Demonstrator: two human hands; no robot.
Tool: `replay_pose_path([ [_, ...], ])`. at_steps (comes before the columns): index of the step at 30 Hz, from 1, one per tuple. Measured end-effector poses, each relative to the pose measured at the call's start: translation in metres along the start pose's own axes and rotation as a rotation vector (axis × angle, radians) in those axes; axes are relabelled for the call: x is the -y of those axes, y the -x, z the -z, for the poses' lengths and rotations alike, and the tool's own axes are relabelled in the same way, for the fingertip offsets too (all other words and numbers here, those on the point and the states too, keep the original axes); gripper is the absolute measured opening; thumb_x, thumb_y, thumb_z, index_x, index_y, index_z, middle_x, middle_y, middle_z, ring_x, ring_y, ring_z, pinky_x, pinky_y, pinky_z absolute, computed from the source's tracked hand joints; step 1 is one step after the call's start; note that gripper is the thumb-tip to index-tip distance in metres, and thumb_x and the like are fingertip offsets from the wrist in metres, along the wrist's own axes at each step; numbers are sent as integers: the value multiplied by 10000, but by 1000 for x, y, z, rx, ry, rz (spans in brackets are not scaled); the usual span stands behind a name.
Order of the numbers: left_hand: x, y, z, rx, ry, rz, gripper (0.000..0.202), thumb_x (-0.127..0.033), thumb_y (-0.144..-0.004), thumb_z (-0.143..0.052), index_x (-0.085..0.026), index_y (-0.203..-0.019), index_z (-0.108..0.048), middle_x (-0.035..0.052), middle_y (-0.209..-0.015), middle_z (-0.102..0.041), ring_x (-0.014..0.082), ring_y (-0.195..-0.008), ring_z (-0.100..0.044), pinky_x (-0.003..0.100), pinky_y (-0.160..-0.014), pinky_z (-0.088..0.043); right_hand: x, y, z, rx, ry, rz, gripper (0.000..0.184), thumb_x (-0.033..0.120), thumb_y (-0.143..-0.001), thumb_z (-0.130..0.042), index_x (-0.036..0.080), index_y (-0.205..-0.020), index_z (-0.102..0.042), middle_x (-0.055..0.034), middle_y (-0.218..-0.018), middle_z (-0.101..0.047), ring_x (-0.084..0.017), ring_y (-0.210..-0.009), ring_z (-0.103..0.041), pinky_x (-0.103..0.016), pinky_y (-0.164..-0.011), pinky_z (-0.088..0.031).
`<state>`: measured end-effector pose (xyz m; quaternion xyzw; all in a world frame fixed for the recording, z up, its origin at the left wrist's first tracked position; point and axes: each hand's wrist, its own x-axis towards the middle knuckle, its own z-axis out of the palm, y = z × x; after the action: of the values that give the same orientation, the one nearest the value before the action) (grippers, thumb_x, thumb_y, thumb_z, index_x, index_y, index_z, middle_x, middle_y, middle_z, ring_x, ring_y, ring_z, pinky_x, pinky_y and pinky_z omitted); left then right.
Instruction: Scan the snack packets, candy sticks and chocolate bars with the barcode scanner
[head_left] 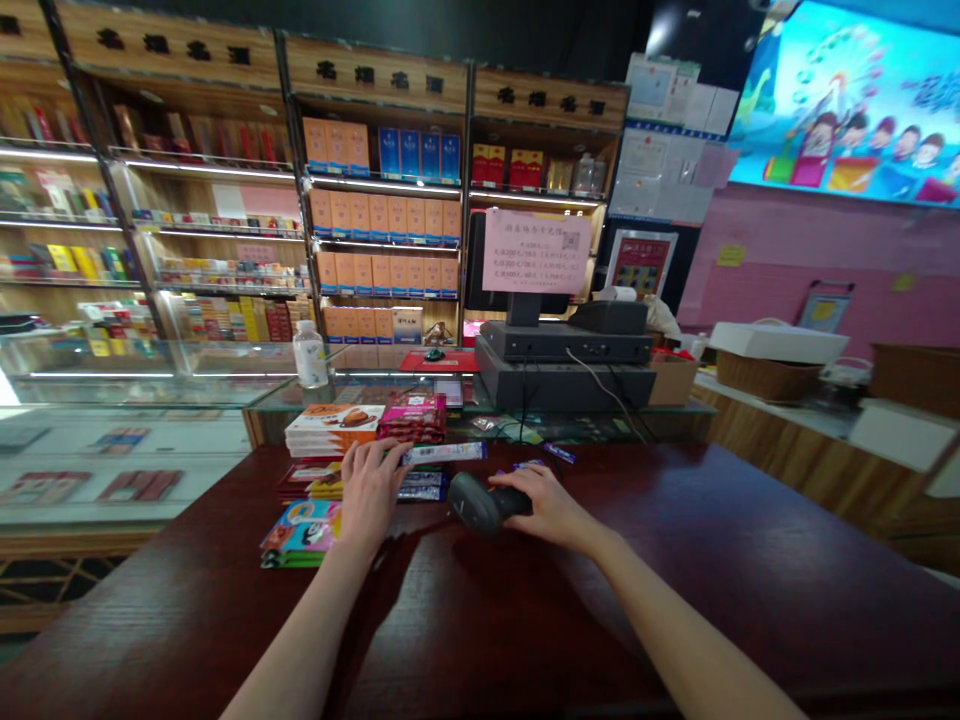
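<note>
With the clock laid flat on the dark wooden counter [480, 630], centred on the barcode scanner [472, 503] and with twelve toward the far edge: the right hand [549, 505] is at three, wrapped around the scanner's handle; the left hand [367, 492] is at nine, fingers and thumb pinching the left end of a slim white-and-blue wrapped bar [450, 453], which reaches across toward twelve; similar blue-wrapped bars [422, 487] lie just below it, around ten to eleven; cartoon panda packets [298, 530] sit near nine, white-and-orange boxes [322, 432] at ten.

The scanner looks rigid and moderately weighty, its bulk in the head; the handle seems the right place to hold, leaving the front window uncovered; the bar is probably light, its wrapper smooth and a little slippery, the inside perhaps easily snapped or dented; a gentle pinch at one end should suffice, keeping the printed face free; squeezing mid-length would be riskier.
</note>
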<state>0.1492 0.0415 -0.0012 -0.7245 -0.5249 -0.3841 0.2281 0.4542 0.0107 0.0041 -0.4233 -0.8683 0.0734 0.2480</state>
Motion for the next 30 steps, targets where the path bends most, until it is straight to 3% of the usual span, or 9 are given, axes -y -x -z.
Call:
replay_pose_path([
  [7, -4, 2, -4, -4, 6, -22, 315, -301, -895, -646, -281, -1209, -663, 56, -1183, -686, 274, -1106, -571, 503, -1085, -356, -22, 26, -11, 38, -18, -88, 498, 291, -785, -729, 309, -1270, -617, -53, -1263, -680, -268, -1233, -574, -559, -1168, -176],
  [17, -10, 1, -9, 3, 12, -26, 304, -287, -889, -651, -270, -1192, -676, 65, -1173, -690, 278, -1100, -576, 500, -1070, -366, -37, 46, -8, 68, -18, -143, 594, 153, -709, -605, 306, -1283, -619, -59, -1280, -659, -268, -1272, -541, -613, -1192, -61],
  [30, -8, 3, -13, -3, 5, -37, 304, -311, -907, -626, -277, -1206, -669, 72, -1168, -686, 272, -1103, -572, 499, -1078, -353, -42, 54, 6, 116, -27, -181, 770, 39, -631, -471, 297, -1350, -574, -51, -1389, -597, -246, -1355, -474, -621, -1201, -60],
])
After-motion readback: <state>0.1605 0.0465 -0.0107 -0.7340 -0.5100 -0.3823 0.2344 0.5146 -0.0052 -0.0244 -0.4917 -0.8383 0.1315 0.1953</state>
